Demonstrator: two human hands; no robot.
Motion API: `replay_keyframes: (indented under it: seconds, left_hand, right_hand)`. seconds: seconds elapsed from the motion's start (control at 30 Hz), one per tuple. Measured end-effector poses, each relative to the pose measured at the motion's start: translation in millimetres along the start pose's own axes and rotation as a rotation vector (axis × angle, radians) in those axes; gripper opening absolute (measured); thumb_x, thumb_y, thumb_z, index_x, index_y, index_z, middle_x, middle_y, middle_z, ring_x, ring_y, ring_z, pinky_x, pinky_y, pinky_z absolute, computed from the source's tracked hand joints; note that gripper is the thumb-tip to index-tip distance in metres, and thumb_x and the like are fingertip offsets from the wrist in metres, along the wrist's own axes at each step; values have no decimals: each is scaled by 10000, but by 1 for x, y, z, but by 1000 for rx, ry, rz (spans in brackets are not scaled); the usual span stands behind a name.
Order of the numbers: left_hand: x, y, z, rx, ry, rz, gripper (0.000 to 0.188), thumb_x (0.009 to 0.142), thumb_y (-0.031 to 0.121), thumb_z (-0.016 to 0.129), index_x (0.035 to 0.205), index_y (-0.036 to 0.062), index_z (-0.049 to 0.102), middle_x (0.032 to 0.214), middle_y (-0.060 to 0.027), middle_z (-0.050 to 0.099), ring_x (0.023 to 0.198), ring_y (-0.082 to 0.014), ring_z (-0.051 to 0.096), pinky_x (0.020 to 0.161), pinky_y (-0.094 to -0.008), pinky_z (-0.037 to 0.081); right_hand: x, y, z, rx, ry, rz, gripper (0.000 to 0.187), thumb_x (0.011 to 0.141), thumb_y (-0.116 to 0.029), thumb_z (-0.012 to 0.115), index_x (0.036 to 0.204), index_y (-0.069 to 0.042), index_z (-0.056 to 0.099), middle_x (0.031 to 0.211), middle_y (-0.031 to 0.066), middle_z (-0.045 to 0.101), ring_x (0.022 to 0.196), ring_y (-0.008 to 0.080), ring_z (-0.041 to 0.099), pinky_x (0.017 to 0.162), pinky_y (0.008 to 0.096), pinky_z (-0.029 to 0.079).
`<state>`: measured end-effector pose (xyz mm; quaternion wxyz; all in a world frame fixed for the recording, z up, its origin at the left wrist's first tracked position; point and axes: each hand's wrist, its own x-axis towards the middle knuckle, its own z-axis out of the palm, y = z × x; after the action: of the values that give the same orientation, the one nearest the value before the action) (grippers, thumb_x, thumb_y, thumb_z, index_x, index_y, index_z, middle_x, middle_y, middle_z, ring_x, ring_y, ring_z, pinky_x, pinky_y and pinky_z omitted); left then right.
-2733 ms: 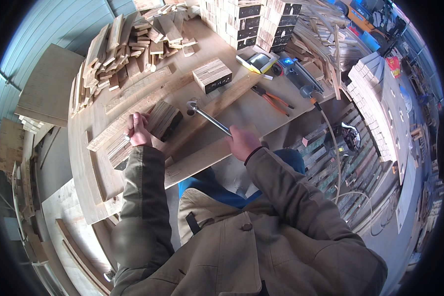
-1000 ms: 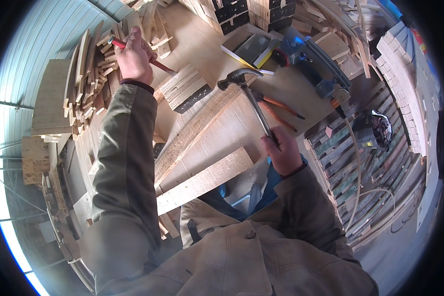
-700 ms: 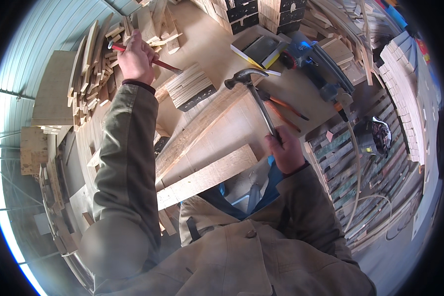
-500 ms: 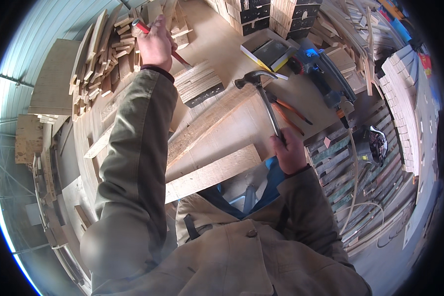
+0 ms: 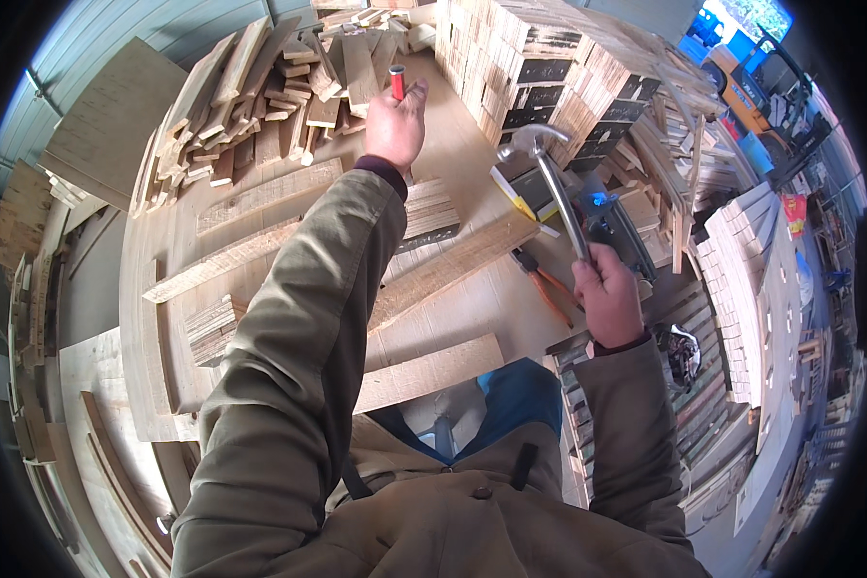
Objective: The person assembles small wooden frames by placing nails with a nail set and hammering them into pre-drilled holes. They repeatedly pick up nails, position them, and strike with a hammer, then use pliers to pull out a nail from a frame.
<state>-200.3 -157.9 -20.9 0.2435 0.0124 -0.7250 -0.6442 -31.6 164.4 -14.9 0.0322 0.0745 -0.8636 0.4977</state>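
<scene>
My left hand [image 5: 395, 127] is closed round the red handle of a chisel [image 5: 397, 83], held upright. Its metal-capped end sticks up above my fist, while the blade is mostly hidden. Below this hand stands a block of layered wood strips [image 5: 428, 214] with a dark side, partly covered by my wrist. My right hand [image 5: 609, 297] grips the shaft of a claw hammer [image 5: 559, 183], raised with its steel head up and away from me, apart from the chisel. Under the hammer lie orange-handled pincers [image 5: 546, 284] on the wooden worktop [image 5: 462, 299].
A pile of loose boards [image 5: 231, 96] sits at the far left. Tall stacks of wood blocks [image 5: 511, 58] rise at the back. Planks [image 5: 453, 265] cross the worktop. Slatted pallets [image 5: 713, 405] are at the right, with a forklift [image 5: 771, 96] far behind.
The view has shifted. My right hand has lifted the hammer higher and farther out. The chisel, tilted before with its blade showing, now stands more upright in my left hand.
</scene>
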Motion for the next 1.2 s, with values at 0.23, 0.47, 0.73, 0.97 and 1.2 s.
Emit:
replay_keyframes:
  seconds: [0.23,0.47,0.73,0.97,1.2]
  left_hand:
    - [2,3,3,3,13,6,465,1037,353,634,730,13,552,607,-31,460,576,-146,398,554,-368,362]
    - [-2,7,2,47,25,35,453,1033,347,631,760,-8,561,622,-75,484,612,-188,445,600,-383,409]
    - [-10,0,4,83,43,79,350,1005,292,639,854,-23,657,653,-215,580,616,-340,565,660,-444,465]
    - [-5,-7,7,2,17,47,391,1044,241,626,734,16,548,586,-21,430,567,-130,382,534,-352,336]
    - [-5,-11,6,-11,79,102,416,1021,284,640,732,-7,573,581,-75,477,567,-173,429,566,-387,381]
  right_hand:
    - [41,-147,-21,-50,153,-482,485,1010,-27,537,1492,-88,535,873,-5,599,673,27,451,610,195,388]
    - [55,-183,11,-167,113,-648,482,1010,-18,534,1486,-94,555,937,-9,652,700,58,501,659,223,443]
    - [68,-154,23,-320,-131,-449,491,979,28,558,1462,-61,556,1264,226,688,1130,282,696,976,329,509]
    - [71,-151,19,-372,-110,-558,484,952,27,597,1431,-40,562,1215,256,680,1103,410,676,933,404,552]
    - [63,-175,4,-212,-35,-461,446,989,-35,555,1434,-64,579,1096,134,699,867,156,651,823,302,530]
